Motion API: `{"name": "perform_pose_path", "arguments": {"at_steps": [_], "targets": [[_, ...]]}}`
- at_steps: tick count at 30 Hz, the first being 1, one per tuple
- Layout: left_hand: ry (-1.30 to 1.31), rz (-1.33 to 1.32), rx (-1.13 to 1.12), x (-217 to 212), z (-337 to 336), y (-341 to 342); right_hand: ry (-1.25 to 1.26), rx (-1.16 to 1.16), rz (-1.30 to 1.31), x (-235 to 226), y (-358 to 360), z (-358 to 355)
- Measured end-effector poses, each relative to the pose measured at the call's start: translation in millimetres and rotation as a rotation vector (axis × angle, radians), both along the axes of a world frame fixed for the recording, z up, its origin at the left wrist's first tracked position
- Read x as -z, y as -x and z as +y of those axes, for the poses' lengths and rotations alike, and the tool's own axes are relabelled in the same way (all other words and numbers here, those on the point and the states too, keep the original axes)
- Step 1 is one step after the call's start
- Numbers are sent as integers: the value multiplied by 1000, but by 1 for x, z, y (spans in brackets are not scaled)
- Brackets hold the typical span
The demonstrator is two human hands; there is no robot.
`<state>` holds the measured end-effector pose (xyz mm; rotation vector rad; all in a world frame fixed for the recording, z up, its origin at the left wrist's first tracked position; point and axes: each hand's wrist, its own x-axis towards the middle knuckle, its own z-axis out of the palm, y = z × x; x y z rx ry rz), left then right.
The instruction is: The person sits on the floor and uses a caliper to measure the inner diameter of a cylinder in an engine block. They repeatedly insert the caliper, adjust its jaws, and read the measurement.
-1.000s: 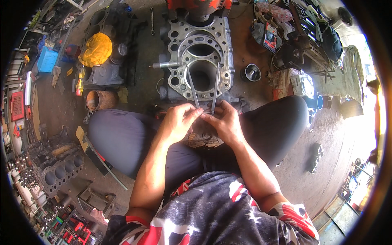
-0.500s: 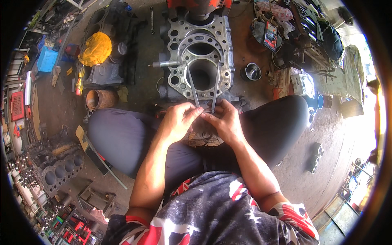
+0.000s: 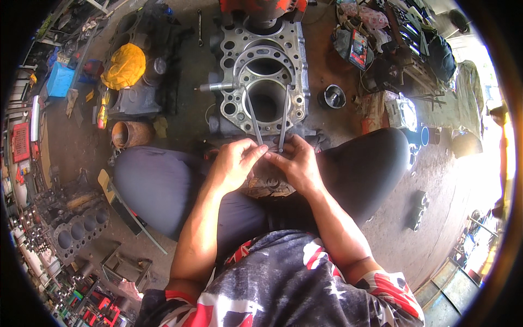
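I sit with knees apart above a grey engine block whose large round cylinder bores face up. My left hand and my right hand meet between my knees, fingertips close together. Each pinches one end of a thin metal ring, whose two ends run from my fingers toward the near bore and whose far curve lies on the block's top. A round dark metal part rests in my lap under both hands, mostly hidden by them.
A yellow cloth covers parts at the left, beside a rusty cylinder sleeve. Another engine block lies at the lower left. A small metal cup stands right of the block; tools and clutter fill the upper right.
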<state>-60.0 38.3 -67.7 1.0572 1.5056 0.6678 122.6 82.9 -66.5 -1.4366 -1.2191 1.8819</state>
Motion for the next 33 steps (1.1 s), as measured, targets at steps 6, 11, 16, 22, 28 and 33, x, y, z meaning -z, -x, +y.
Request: {"name": "perform_pose_path", "arguments": {"at_steps": [6, 11, 16, 22, 28, 33], "targets": [[-6, -6, -7, -1, 0, -1, -28, -18, -27, -1, -1, -1], [-8, 2, -6, -1, -1, -1, 0, 4, 20, -2, 0, -1], [-8, -5, -1, 0, -1, 0, 5, -4, -16, -2, 0, -1], [2, -7, -4, 2, 0, 0, -5, -1, -30, 0, 0, -1], [8, -2, -7, 0, 0, 0, -12, -9, -42, -2, 0, 0], [13, -4, -7, -2, 0, -1, -9, 7, -8, -2, 0, -2]]}}
